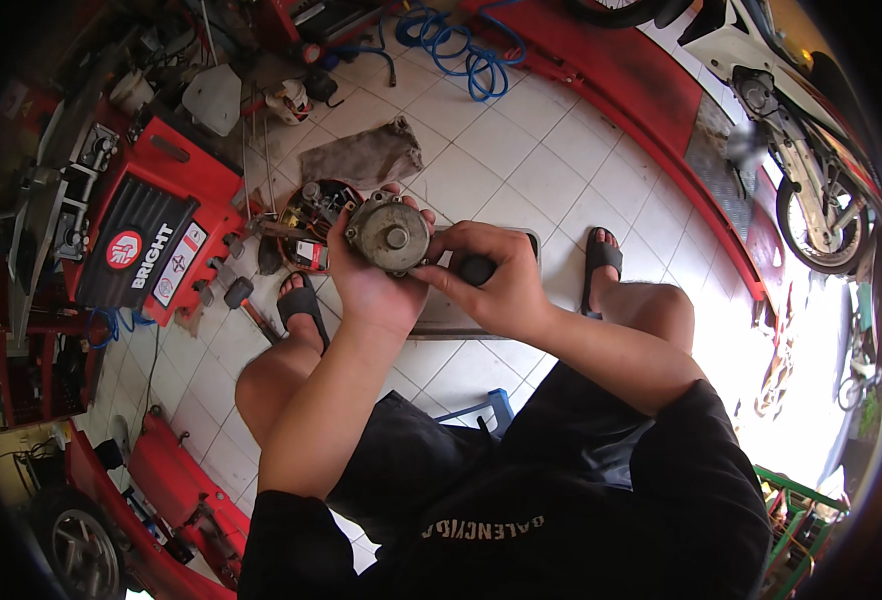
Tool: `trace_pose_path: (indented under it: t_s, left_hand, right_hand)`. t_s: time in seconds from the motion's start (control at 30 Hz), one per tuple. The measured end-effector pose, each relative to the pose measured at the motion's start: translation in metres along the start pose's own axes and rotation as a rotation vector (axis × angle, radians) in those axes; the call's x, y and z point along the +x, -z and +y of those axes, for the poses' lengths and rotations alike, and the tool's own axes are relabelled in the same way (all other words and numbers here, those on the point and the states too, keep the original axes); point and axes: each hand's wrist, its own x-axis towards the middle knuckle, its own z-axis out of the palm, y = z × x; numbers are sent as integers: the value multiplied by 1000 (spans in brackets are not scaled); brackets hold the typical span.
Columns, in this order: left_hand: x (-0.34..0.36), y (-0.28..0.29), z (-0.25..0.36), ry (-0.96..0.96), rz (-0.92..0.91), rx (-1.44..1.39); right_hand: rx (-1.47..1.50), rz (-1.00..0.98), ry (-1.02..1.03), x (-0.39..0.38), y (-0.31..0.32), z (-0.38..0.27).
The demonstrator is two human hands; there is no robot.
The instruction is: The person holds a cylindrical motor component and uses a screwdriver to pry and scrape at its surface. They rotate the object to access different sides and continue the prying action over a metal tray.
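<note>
My left hand cups a round grey metal housing from below and behind, its fingers curled over the far rim. A short raised boss stands in the middle of the housing's face, and small lugs sit around its edge. My right hand pinches the right edge of the housing between thumb and fingers. Framed by that thumb and fingers is a round black piece; whether the hand touches it or it lies behind, I cannot tell. Below both hands is a low greyish stand, partly covered by them.
A grey rag lies on the tiles beyond, near an open container of small parts. A mallet rests by my left foot. The red machine stands left. A red lift ramp and a motorcycle are at right.
</note>
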Motion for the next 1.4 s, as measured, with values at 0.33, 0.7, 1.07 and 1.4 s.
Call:
trace_pose_path:
  t_s: [0.33,0.7,1.07,1.4]
  left_hand:
    - [-1,-12,-7,-101,83,18]
    - [-7,8,0,3,-16,-53]
    - [-5,4,-6,-57,57,-24]
    - [-8,-14,-9,-76,153,11]
  right_hand:
    - [-94,-40,-51,2,-2,-7]
    - [-91,19,89,-3,-9,-3]
    - [-62,35,75,-2,-11,-3]
    - [-56,8,-6,-2,-7,-9]
